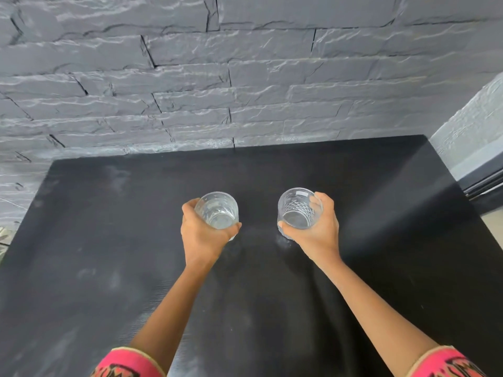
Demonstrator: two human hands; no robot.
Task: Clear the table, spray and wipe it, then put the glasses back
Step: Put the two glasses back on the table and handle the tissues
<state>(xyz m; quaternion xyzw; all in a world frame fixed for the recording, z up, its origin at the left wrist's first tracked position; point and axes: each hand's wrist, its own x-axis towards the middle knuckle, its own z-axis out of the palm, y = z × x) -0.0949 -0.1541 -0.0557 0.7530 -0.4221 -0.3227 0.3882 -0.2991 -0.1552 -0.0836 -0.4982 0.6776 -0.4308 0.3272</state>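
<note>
Two clear cut-glass tumblers are over the middle of the black table (109,240). My left hand (201,232) wraps around the left glass (217,209) from the near side. My right hand (318,229) grips the right glass (298,209), which shows a diamond pattern, with fingers over its right rim. Both glasses stand upright and look empty. Whether their bases touch the tabletop is hidden by my hands. Pale smudges mark the tabletop near the glasses and at the left.
A grey stone-textured wall (245,77) runs along the table's far edge. A lighter wall and a dark frame (481,183) lie beyond the table's right edge. A strip of floor (5,238) shows past the left edge.
</note>
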